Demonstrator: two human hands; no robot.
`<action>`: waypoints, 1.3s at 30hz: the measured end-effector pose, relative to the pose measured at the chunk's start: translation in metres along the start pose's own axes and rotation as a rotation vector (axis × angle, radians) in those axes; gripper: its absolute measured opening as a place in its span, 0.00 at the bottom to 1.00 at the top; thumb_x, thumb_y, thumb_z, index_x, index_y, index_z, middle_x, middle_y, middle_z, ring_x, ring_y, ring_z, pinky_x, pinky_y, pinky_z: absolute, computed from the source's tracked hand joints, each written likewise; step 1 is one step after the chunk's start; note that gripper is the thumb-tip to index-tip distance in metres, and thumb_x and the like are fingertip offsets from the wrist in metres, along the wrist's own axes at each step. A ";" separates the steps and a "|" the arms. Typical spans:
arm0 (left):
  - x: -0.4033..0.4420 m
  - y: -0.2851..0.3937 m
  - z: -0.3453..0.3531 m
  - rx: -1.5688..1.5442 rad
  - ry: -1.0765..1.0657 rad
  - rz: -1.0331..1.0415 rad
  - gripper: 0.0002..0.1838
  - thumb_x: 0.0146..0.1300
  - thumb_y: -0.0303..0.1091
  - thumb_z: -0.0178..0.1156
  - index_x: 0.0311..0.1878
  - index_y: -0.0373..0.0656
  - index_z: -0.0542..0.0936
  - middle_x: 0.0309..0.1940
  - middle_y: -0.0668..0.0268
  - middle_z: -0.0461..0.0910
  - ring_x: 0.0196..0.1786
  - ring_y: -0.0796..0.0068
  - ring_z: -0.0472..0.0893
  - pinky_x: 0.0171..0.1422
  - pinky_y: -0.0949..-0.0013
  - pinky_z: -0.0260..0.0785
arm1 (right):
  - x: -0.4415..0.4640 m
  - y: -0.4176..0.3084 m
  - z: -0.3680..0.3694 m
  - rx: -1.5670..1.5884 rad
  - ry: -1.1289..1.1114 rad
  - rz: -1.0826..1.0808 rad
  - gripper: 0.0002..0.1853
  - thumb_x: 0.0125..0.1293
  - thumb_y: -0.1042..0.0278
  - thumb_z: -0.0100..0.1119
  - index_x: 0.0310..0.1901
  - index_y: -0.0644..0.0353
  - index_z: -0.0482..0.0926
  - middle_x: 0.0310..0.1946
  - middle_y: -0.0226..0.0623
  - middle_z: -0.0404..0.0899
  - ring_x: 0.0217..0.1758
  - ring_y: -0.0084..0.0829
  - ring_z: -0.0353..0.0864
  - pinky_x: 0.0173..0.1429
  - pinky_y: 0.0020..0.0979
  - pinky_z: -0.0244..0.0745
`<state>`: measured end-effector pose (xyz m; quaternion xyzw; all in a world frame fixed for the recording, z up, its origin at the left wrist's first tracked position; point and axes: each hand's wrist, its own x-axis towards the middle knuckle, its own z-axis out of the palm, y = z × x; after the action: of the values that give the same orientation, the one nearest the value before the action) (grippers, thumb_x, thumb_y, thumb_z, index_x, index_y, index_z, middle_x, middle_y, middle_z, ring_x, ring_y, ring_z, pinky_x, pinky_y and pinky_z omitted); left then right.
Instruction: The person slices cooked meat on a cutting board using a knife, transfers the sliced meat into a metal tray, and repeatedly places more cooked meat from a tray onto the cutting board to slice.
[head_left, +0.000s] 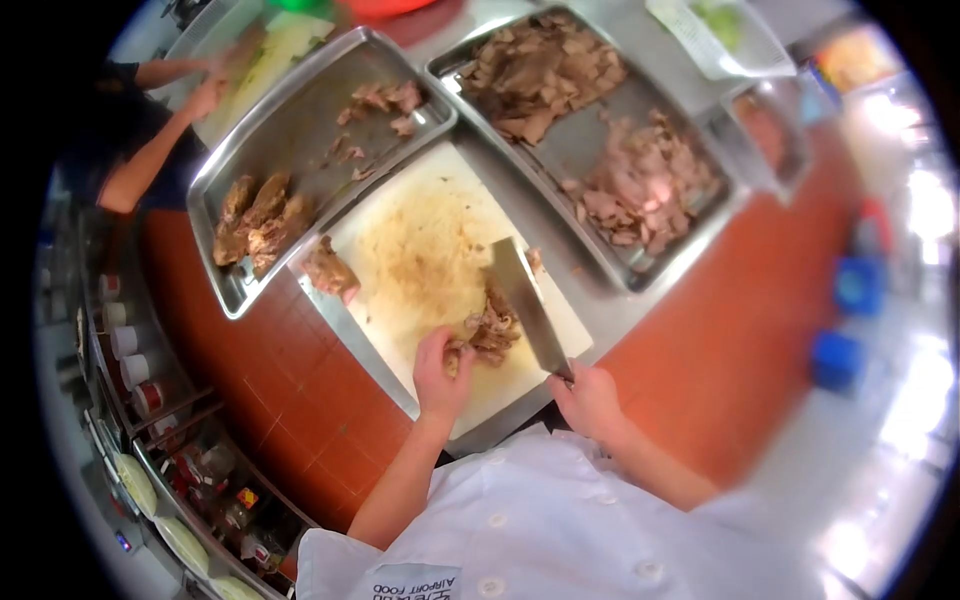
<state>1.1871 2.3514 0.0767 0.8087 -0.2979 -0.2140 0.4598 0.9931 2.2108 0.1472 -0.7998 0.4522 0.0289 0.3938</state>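
Note:
My right hand (588, 400) grips the handle of a cleaver (528, 305), its broad blade standing along the right side of a chopped meat pile (492, 328). Curled at the pile's left edge, my left hand (440, 375) pinches a piece of cooked meat (457, 356). Both hands are over the near part of a stained white cutting board (400, 225). A larger chunk of cooked meat (328, 272) rests at the board's left edge. A small scrap lies just behind the blade, partly hidden.
Behind the board, a left metal tray (285, 120) holds whole meat pieces and scraps; a right tray (575, 165) holds sliced meat in two heaps. Another person's forearms (150, 165) are at a board with green vegetables, far left. A white container (720, 45) stands back right.

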 end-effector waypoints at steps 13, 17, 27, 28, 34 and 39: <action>0.047 0.005 0.017 0.333 -0.127 0.421 0.61 0.42 0.45 0.85 0.79 0.34 0.65 0.80 0.44 0.63 0.81 0.41 0.64 0.86 0.39 0.54 | 0.033 0.004 -0.011 -0.360 0.103 0.026 0.11 0.71 0.59 0.65 0.43 0.59 0.81 0.26 0.47 0.84 0.32 0.53 0.86 0.38 0.52 0.79; 0.051 0.004 0.016 0.377 -0.079 0.419 0.67 0.39 0.54 0.86 0.79 0.30 0.63 0.80 0.41 0.62 0.81 0.37 0.63 0.85 0.36 0.52 | 0.027 -0.005 -0.009 -0.371 0.046 -0.159 0.09 0.68 0.62 0.64 0.40 0.58 0.81 0.25 0.46 0.85 0.30 0.52 0.87 0.37 0.52 0.80; 0.088 0.019 0.013 0.348 -0.197 0.489 0.60 0.38 0.55 0.85 0.77 0.46 0.72 0.79 0.49 0.66 0.81 0.44 0.63 0.87 0.38 0.50 | 0.023 0.036 -0.024 0.682 -0.364 0.398 0.06 0.73 0.69 0.65 0.41 0.63 0.81 0.23 0.32 0.78 0.24 0.28 0.83 0.31 0.32 0.78; 0.092 0.019 0.016 0.348 -0.218 0.523 0.56 0.40 0.54 0.84 0.75 0.46 0.74 0.77 0.50 0.68 0.80 0.44 0.65 0.86 0.38 0.51 | 0.022 0.040 -0.019 0.756 -0.370 0.420 0.06 0.74 0.70 0.65 0.40 0.63 0.80 0.23 0.32 0.78 0.24 0.29 0.83 0.31 0.32 0.78; 0.076 0.014 0.034 0.292 -0.131 0.548 0.38 0.49 0.45 0.80 0.65 0.41 0.83 0.67 0.52 0.78 0.73 0.44 0.73 0.79 0.41 0.62 | 0.017 0.043 0.031 0.962 -0.457 0.420 0.06 0.75 0.70 0.64 0.41 0.63 0.79 0.24 0.33 0.78 0.22 0.29 0.82 0.29 0.32 0.78; 0.045 0.009 0.049 0.162 0.118 0.374 0.29 0.54 0.36 0.76 0.61 0.41 0.84 0.65 0.52 0.79 0.69 0.44 0.76 0.75 0.45 0.69 | 0.017 0.012 0.055 0.849 -0.533 0.368 0.07 0.75 0.68 0.63 0.41 0.63 0.79 0.22 0.33 0.79 0.21 0.28 0.80 0.28 0.32 0.77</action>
<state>1.1872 2.2866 0.0571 0.7848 -0.4316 -0.0524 0.4416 1.0114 2.2319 0.0954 -0.4426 0.4411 0.1143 0.7723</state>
